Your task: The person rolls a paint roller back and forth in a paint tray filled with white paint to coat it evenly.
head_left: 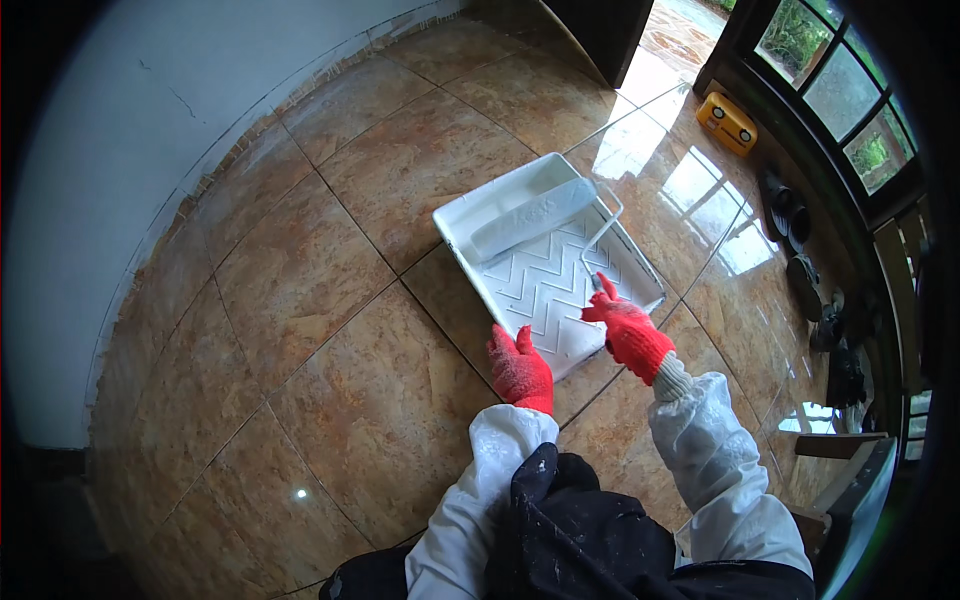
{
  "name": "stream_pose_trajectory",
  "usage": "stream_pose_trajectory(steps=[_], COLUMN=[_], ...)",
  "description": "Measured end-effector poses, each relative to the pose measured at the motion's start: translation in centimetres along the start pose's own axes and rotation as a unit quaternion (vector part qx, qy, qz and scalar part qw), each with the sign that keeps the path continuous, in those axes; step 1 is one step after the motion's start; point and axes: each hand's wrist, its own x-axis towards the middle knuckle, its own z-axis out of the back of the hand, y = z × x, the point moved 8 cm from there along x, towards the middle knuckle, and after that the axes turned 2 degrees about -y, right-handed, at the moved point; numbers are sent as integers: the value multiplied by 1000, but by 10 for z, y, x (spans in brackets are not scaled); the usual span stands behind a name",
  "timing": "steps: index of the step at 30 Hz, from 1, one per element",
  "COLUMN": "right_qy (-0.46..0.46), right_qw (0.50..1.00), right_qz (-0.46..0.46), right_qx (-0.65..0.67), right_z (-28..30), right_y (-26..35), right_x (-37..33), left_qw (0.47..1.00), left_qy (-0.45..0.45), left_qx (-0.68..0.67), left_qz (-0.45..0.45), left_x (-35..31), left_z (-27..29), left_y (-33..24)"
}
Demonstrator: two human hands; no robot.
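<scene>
A white paint tray (470, 272) with a zigzag-ribbed slope sits on the tiled floor in front of me. Across its deep far end lies a paint roller (535, 220), its sleeve coated white and its bent wire frame running back toward me. My left hand (522, 372), in a red glove, grips the tray's near left edge. On the right, my other red-gloved hand, my right hand (632, 330), is closed around the roller's handle over the tray's near right side, with the forefinger stretched along it. Most of the handle is hidden by that hand.
A pale wall (130, 190) with a rough lower edge curves along the left. At the far end stands a dark open door (600, 40). A yellow case (727, 124) and several dark shoes (803, 285) line the right, below windows. Nearer right is a wooden-framed piece (850, 500).
</scene>
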Motion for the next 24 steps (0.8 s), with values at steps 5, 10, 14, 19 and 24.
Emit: stream_pose_trajectory(steps=[5,10,14,19,24], right_qy=[-91,-170,-157,-125,0], right_qw=[990,981,981,988,958], right_qz=[-103,-91,-106,-94,125], right_qx=[16,-21,41,7,259], right_z=[29,56,50,8,-15], right_y=[33,35,43,44,18], right_x=[-23,-15,0,26,23], left_qw=[1000,999,998,1000,994], left_qy=[4,37,46,25,18], left_qx=[14,-2,1,-18,-100], left_qz=[21,32,35,4,-39], left_x=[-1,-6,-6,11,8], left_z=[5,4,1,-9,50], left_y=[7,3,-5,5,-35])
